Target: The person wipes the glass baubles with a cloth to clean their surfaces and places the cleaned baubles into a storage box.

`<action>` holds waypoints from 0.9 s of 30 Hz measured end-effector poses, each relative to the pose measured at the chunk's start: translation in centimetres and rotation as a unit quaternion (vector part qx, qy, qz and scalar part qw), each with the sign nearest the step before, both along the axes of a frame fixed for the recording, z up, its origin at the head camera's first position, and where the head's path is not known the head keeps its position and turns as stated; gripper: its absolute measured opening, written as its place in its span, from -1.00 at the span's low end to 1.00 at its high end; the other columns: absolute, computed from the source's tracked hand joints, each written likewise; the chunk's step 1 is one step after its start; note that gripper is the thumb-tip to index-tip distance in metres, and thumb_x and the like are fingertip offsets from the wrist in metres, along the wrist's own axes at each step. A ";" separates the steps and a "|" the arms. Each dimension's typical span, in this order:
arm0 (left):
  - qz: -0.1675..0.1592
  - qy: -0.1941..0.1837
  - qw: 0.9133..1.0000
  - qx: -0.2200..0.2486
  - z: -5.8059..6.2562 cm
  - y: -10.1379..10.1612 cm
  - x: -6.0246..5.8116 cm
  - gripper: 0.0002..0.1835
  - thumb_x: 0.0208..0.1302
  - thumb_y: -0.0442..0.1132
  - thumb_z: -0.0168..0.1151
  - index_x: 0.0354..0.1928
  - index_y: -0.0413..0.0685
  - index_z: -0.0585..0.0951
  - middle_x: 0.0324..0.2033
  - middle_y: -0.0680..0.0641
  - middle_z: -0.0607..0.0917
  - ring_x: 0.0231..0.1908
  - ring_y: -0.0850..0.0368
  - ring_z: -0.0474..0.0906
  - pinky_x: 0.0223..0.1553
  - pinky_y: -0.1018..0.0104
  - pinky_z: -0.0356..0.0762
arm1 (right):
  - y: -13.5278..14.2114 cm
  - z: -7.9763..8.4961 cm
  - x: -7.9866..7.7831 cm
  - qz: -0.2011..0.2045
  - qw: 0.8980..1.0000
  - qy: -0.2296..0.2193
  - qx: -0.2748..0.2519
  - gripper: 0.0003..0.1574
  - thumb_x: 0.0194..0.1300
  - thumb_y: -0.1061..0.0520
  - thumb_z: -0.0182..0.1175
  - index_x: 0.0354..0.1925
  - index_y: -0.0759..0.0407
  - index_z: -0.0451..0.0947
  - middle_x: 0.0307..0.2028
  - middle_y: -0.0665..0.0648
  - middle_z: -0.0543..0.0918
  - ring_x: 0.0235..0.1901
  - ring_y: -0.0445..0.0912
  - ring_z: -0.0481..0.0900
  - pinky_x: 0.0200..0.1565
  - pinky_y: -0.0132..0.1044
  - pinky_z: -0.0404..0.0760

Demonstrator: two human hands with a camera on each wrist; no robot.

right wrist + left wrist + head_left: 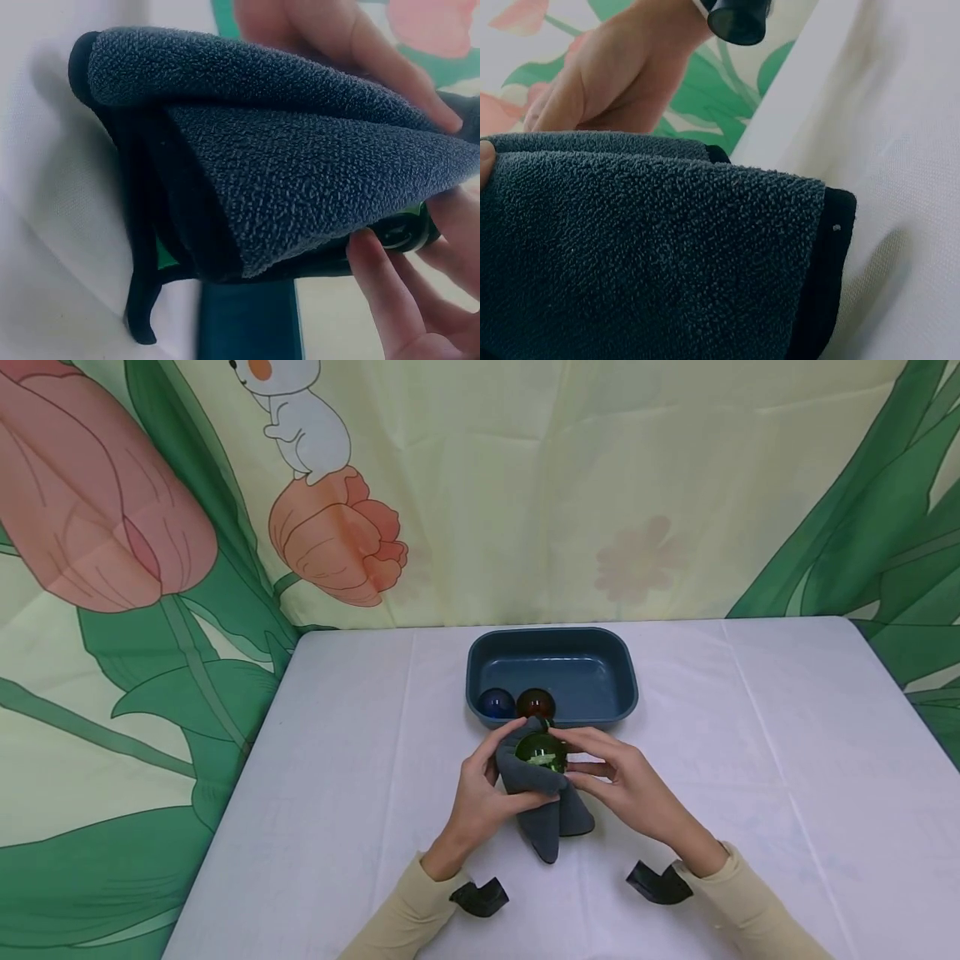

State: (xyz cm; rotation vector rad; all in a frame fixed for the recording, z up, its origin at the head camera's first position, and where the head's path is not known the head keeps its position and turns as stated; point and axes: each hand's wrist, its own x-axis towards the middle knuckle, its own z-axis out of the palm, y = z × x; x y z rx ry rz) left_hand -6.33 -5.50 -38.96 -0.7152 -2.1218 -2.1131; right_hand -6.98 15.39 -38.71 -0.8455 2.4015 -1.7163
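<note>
A green glass ball (542, 752) sits in a dark grey cloth (542, 818) held up over the table, just in front of the tray. My left hand (491, 785) grips the cloth from the left side, thumb in front. From the right, my right hand (618, 781) holds the ball with its fingertips. In the left wrist view the terry cloth (652, 247) with its black hem covers most of the left hand. The right wrist view shows the folded cloth (300, 165) hanging down, with the right hand's fingers (386, 289) against the partly hidden ball.
A dark blue rectangular tray (626, 672) stands behind the hands on the white-covered table (360, 793). A blue ball (496, 702) and a dark red ball (536, 702) lie at its front left. Black wrist-camera pieces (480, 897) show near both sleeves. A printed curtain (495, 510) hangs behind.
</note>
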 end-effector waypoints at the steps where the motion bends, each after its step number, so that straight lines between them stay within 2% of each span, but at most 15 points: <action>1: 0.000 0.000 1.000 0.002 0.0 0.0 0.0 -0.17 -0.18 -0.54 0.44 0.23 -0.33 0.30 0.16 -0.20 0.42 0.12 0.02 0.42 0.14 0.26 0.39 | 0.0 0.0 0.0 -0.001 1.000 -0.005 0.002 -0.31 0.16 0.28 0.23 0.26 0.08 0.32 0.18 0.06 0.40 0.12 -0.16 0.41 -0.05 -0.23 0.57; 4: 0.002 0.000 1.000 0.009 -0.1 0.0 0.0 -0.18 -0.17 -0.54 0.43 0.23 -0.33 0.30 0.16 -0.20 0.42 0.09 0.02 0.44 0.11 0.25 0.42 | 0.0 0.1 0.0 0.000 1.000 -0.006 0.013 -0.31 0.18 0.26 0.22 0.27 0.06 0.31 0.19 0.05 0.38 0.11 -0.15 0.42 -0.03 -0.23 0.56; 8: -0.001 0.001 1.000 0.013 -0.1 0.0 0.0 -0.19 -0.15 -0.55 0.41 0.23 -0.33 0.30 0.16 -0.21 0.42 0.08 0.00 0.46 0.09 0.23 0.44 | 0.1 0.2 0.0 0.002 0.999 0.018 0.031 -0.29 0.18 0.25 0.22 0.29 0.05 0.28 0.20 0.04 0.37 0.12 -0.14 0.42 -0.01 -0.26 0.54; 13: -0.003 0.001 1.000 0.013 -0.1 -0.1 0.0 -0.20 -0.15 -0.55 0.41 0.24 -0.32 0.30 0.15 -0.23 0.42 0.06 -0.02 0.47 0.08 0.22 0.45 | 0.4 0.4 0.3 -0.011 0.996 0.076 0.046 -0.22 0.08 0.30 0.30 0.27 0.10 0.31 0.19 0.04 0.37 0.14 -0.10 0.39 0.02 -0.30 0.52; 19: -0.002 0.002 1.000 0.014 0.0 -0.1 -0.1 -0.20 -0.14 -0.55 0.41 0.23 -0.34 0.30 0.15 -0.23 0.42 0.06 0.00 0.47 0.08 0.22 0.45 | 0.5 0.5 0.4 -0.026 0.985 0.148 0.086 -0.15 -0.06 0.36 0.39 0.23 0.07 0.38 0.20 0.04 0.38 0.16 -0.08 0.36 0.08 -0.47 0.42; 27: 0.000 0.004 1.000 0.013 0.0 -0.1 0.1 -0.20 -0.14 -0.55 0.40 0.23 -0.35 0.29 0.16 -0.25 0.40 0.09 0.00 0.45 0.09 0.23 0.43 | -0.1 0.2 0.3 -0.026 0.983 0.158 0.088 -0.10 -0.11 0.43 0.39 0.23 0.03 0.38 0.20 0.03 0.38 0.17 -0.08 0.36 0.07 -0.47 0.43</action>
